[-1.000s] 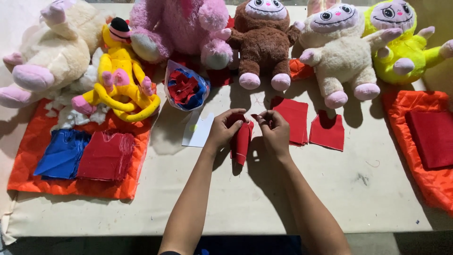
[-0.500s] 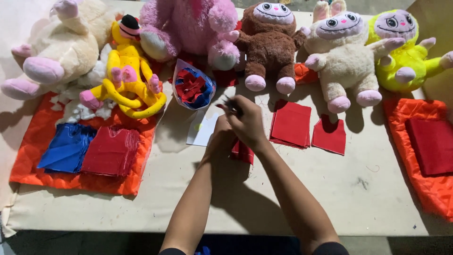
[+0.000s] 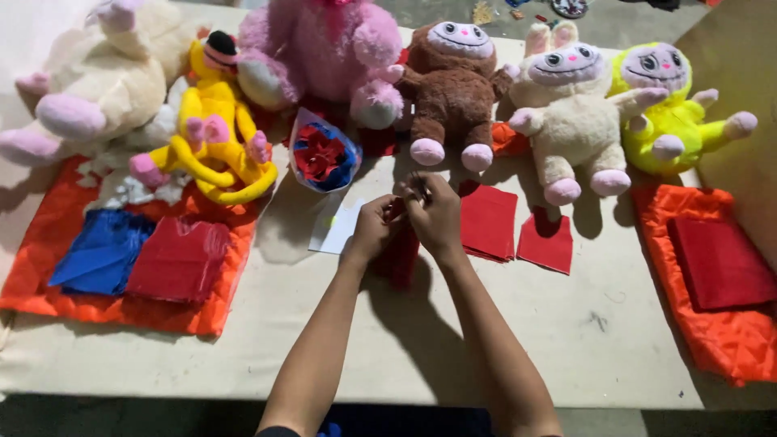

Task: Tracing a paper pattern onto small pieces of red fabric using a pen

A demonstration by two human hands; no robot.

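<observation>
My left hand [image 3: 374, 229] and my right hand [image 3: 433, 212] meet over the middle of the table, both pinching a strip of red crepe paper [image 3: 399, 257] that hangs down below my fingers. The right hand lies partly over the left and hides the paper's top. Just right of my hands lie a stack of red paper sheets [image 3: 488, 222] and a smaller red piece [image 3: 545, 240]. A white paper sheet [image 3: 338, 227] sits just left of my left hand.
Several plush toys line the table's far edge: cream [image 3: 89, 85], yellow [image 3: 212, 133], pink [image 3: 324, 48], brown [image 3: 453, 89], beige [image 3: 571, 121], lime [image 3: 668, 109]. A red-and-blue paper bouquet [image 3: 322, 154] lies beside them. Orange quilted mats [image 3: 57, 235] [image 3: 704, 324] hold blue [image 3: 101, 251] and red sheets [image 3: 180, 259].
My hands, spread apart on the red strip a second ago, have come together, with the right hand crossing over the left. The strip stays between them, hanging lower.
</observation>
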